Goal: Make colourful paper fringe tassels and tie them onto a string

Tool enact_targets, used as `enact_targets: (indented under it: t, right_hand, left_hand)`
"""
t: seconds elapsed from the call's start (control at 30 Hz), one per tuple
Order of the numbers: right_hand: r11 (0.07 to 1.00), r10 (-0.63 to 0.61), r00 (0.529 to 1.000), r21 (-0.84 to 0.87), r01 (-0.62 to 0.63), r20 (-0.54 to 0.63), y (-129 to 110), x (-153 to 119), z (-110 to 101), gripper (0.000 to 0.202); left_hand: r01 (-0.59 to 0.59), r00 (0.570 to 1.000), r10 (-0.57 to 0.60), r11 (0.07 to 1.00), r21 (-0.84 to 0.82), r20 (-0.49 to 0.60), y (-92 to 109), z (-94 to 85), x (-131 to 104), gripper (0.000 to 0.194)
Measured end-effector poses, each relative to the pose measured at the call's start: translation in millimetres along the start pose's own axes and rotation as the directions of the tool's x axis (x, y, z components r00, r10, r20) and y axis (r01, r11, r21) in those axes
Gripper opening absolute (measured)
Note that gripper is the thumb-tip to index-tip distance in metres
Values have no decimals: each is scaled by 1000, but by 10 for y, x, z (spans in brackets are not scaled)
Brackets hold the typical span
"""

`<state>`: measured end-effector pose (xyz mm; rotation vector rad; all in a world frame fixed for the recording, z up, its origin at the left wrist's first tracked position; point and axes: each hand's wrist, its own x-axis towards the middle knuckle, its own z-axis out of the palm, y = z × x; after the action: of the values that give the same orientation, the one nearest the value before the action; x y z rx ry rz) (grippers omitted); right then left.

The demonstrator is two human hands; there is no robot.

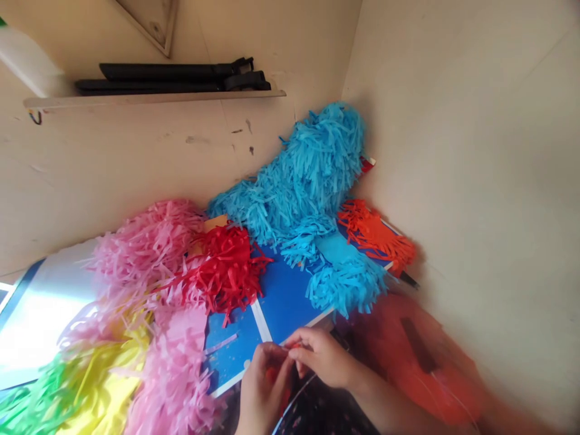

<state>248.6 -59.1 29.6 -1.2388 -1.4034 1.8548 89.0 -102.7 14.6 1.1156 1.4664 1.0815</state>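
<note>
My left hand and my right hand meet at the near edge of the blue table, fingertips pinched together. Between them shows a small piece of orange paper, mostly hidden by my fingers. A thin white cord runs below the hands across a dark patterned cloth. Just beyond lie a narrow pink paper strip and a fringed light-blue paper bundle. To the left is fringed pink paper.
A blue table bears red fringe, orange fringe, yellow paper and green fringe. A tall blue fringed mass stands in the wall corner. Black long objects lie on a wall shelf. Orange sheeting is at right.
</note>
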Motion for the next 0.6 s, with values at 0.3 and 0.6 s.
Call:
enact_targets:
  t: [0.3,0.6]
  right_hand:
    - [909,-400,903,-188,371,-156,-98,-105,-134,32]
    - [887,-424,753,-64,457,-504,-886,-721,-1471,30]
  left_hand:
    - [-85,993,91,993,78,-75,-74,169,-90,30]
    - [-2,996,2,1000,-10,94,-201,252,70,38]
